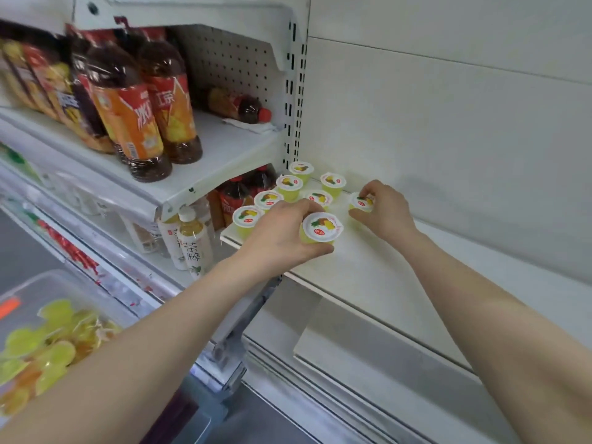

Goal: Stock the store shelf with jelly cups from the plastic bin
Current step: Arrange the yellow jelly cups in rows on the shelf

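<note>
Fingers (pixel 312 250) of the left hand (pixel 282 233) curl round a pineapple jelly cup (pixel 322 226) at the front of the white shelf (pixel 368 274). The right hand (pixel 386 209) pinches a second cup (pixel 361 202) farther back. Six more cups (pixel 289 184) stand in two rows just beside them. The plastic bin (pixel 38 283), holding loose cups, sits at lower left.

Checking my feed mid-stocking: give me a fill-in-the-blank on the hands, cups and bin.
The left hand and right hand each grip one ____.
Apart from those two, ____ cups stand on the shelf.
The bin is at the picture's lower ____.
Missing words: cup; six; left.
</note>
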